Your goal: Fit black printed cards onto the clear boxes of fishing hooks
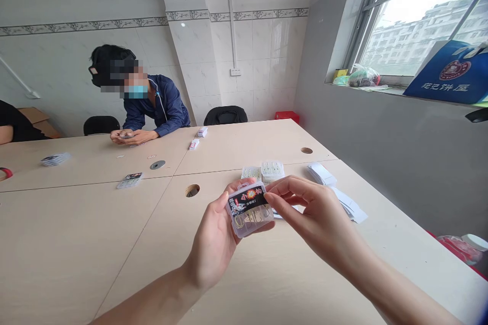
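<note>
Over the pale desk (95, 244), I'm cradling a clear plastic box (249, 210) of metal hooks (251, 222) in my left grip (213, 244), my right grip (316, 213) pinching its corner.

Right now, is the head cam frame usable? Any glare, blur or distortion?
Head view: window overexposed, buildings outside washed out. Wide-angle stretch bends the table edges toward the corners. Clear plastic hook box between left hand and right hand looks sharp, with mild sheen on its lid; no obvious motion blur.

Plastic box (249, 221) label, print too small
</note>
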`<act>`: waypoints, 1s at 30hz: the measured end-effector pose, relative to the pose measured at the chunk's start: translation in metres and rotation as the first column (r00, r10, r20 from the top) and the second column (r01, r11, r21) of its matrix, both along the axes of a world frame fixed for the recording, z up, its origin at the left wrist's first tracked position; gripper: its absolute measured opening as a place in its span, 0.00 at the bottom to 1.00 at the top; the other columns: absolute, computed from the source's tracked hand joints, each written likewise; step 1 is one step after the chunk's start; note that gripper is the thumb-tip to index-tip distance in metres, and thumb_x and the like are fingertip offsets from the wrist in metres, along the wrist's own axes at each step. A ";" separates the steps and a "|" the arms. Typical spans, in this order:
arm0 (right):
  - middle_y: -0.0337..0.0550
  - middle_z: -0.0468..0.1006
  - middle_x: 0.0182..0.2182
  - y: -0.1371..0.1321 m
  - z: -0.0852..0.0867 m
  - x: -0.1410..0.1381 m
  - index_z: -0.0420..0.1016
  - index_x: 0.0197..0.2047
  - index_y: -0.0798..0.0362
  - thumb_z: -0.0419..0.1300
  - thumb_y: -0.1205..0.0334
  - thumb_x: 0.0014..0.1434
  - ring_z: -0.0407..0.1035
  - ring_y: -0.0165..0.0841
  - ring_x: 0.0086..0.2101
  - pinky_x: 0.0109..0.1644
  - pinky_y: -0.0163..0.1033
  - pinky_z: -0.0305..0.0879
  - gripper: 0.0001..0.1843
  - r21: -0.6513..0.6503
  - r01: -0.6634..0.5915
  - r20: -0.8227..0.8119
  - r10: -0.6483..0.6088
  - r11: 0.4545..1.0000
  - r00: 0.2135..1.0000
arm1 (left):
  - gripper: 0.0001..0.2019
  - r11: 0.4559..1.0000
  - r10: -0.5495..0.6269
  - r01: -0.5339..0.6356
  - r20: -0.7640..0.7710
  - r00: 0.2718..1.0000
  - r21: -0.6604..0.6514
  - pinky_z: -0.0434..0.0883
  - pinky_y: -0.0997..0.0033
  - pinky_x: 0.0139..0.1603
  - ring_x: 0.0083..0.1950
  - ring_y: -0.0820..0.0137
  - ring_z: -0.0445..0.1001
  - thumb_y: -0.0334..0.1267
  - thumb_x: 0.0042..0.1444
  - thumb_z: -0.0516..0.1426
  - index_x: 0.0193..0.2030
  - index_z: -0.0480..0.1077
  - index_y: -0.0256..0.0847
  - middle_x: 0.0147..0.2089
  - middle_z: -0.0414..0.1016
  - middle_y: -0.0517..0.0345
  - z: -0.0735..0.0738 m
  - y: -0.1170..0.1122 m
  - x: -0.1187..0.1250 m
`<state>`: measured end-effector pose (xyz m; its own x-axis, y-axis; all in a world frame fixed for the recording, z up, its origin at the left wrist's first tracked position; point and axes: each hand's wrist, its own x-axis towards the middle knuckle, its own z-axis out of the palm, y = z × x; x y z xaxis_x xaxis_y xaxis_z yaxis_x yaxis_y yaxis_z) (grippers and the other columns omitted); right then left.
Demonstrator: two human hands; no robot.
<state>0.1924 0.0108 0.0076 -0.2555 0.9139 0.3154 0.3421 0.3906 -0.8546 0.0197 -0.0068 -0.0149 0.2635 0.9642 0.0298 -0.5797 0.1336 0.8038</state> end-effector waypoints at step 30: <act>0.37 0.80 0.33 -0.005 0.002 -0.001 0.75 0.35 0.48 0.58 0.61 0.62 0.74 0.32 0.33 0.30 0.36 0.67 0.06 0.083 0.057 0.114 -0.066 0.995 0.991 | 0.20 1.000 -0.004 0.005 0.012 1.000 -0.023 0.67 0.50 0.59 0.62 0.54 0.67 0.49 0.66 0.45 0.56 0.69 0.46 0.62 0.70 0.53 0.000 0.001 0.000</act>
